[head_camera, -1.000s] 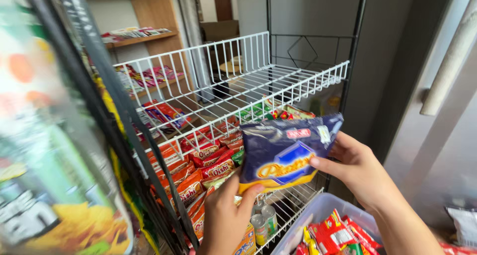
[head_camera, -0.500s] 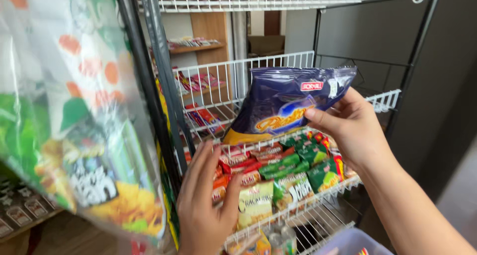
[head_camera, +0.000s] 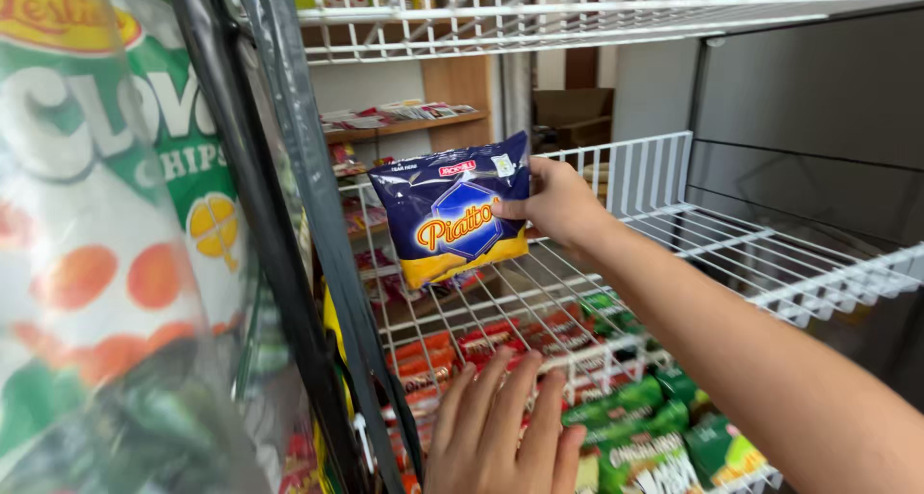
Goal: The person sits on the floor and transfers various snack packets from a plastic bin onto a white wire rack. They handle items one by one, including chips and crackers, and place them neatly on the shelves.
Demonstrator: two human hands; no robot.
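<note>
My right hand (head_camera: 556, 202) grips the right edge of a dark blue snack bag (head_camera: 450, 223) with a yellow bottom band. It holds the bag upright above the left part of a white wire shelf (head_camera: 674, 227). My left hand (head_camera: 502, 436) is low in the frame with fingers spread, holding nothing. It hovers over red snack packs (head_camera: 500, 342) on the shelf below.
Green snack packs (head_camera: 654, 436) fill the lower shelf at right. A large green and orange chip bag (head_camera: 106, 234) hangs close at left, beside a black rack post (head_camera: 269, 225). Another white wire shelf (head_camera: 577, 13) runs overhead. A wooden shelf (head_camera: 404, 124) stands behind.
The right hand has carried the blue bag up and left, onto the level of the middle wire shelf. The left hand has dropped lower in view as the camera tilted up.
</note>
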